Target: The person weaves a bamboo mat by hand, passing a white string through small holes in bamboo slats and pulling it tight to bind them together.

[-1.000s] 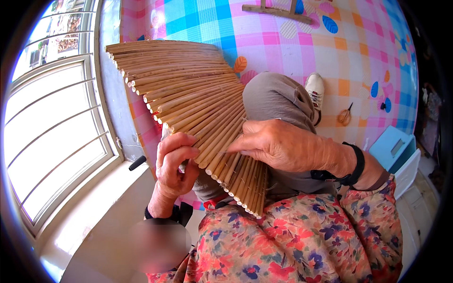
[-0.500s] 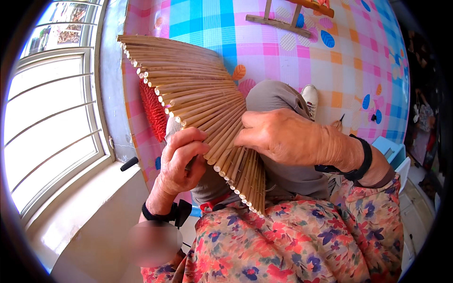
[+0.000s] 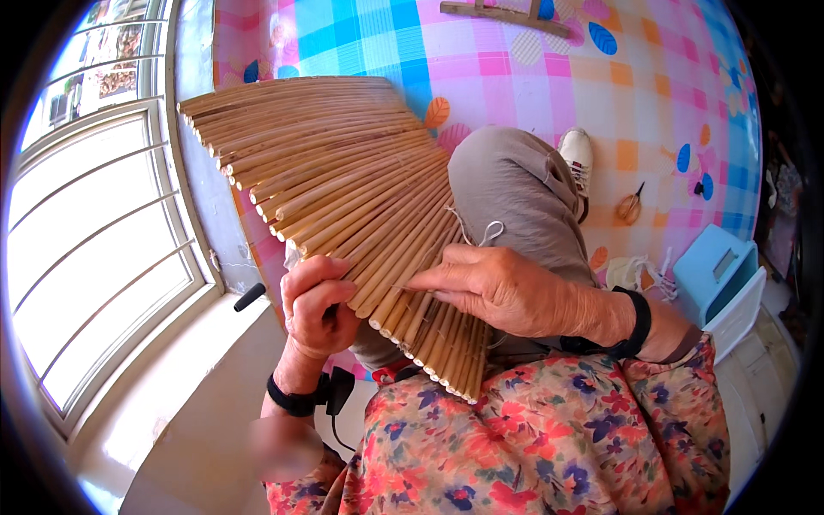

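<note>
A fan-shaped mat of thin tan reed sticks [image 3: 343, 189], bound side by side, spreads from my lap up toward the window. My left hand [image 3: 316, 305] grips its near left edge, fingers curled around a few sticks. My right hand [image 3: 502, 287] lies on top of the sticks near the bound end, fingers stretched flat and pinching at the sticks. A pale string [image 3: 485, 232] runs off the mat over my grey-trousered knee [image 3: 515, 189]. Both wrists wear black bands.
A checked pink, blue and white floor mat [image 3: 532, 77] covers the ground ahead. Scissors [image 3: 631, 206] and a bundle of pale string [image 3: 635, 270] lie to the right, beside a light blue stool [image 3: 717, 275]. A barred window [image 3: 94, 223] fills the left. A wooden frame [image 3: 506, 13] lies at the top.
The reed mat has swung flatter and spread wider toward the window. My right hand slid down along the sticks toward the bound end; my left hand kept its grip.
</note>
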Tool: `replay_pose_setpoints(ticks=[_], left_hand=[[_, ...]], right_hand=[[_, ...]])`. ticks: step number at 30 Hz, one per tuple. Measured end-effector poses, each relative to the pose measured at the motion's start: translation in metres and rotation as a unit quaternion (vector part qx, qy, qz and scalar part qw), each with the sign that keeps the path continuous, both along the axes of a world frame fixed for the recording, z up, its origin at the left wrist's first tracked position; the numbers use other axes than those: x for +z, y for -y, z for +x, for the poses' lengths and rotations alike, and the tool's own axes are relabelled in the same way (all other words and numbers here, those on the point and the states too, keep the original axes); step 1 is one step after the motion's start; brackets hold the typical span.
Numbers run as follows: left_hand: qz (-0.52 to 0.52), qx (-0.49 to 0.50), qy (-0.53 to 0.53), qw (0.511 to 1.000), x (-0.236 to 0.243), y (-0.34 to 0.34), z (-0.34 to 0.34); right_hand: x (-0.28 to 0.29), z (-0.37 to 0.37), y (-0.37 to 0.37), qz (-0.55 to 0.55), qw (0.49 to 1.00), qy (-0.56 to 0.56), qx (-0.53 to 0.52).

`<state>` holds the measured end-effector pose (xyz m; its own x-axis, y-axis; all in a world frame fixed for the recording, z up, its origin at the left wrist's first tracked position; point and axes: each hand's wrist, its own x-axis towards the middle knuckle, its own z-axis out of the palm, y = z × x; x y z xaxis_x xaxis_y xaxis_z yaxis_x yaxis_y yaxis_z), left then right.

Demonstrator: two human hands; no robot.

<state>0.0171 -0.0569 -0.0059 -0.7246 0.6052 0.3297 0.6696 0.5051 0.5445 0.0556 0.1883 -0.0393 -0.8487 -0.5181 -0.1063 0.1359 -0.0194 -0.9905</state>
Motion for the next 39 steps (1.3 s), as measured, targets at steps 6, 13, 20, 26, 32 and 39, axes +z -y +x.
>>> replay_pose_setpoints(ticks=[6, 13, 20, 26, 32, 39], left_hand=[[-0.013, 0.016, 0.003, 1.000, 0.004, 0.005, 0.004], [-0.010, 0.021, 0.016, 1.000, 0.006, 0.002, 0.003], [-0.011, 0.019, 0.004, 1.000, 0.005, 0.003, 0.002], [-0.036, -0.002, 0.021, 0.999, 0.006, 0.006, 0.003], [0.001, 0.010, 0.022, 1.000, 0.005, 0.001, 0.002], [0.059, -0.027, 0.012, 0.998, -0.002, -0.003, -0.004]], right_hand=[[-0.005, 0.000, 0.004, -0.012, 1.000, -0.014, 0.023], [-0.010, 0.000, 0.005, -0.029, 0.999, -0.012, 0.013], [-0.009, -0.005, 0.003, -0.059, 0.998, 0.020, 0.027], [-0.010, -0.007, 0.003, -0.067, 0.996, 0.037, 0.038], [-0.005, -0.009, 0.001, -0.047, 0.997, 0.034, 0.041], [0.029, -0.038, -0.012, 0.097, 0.987, -0.066, 0.112]])
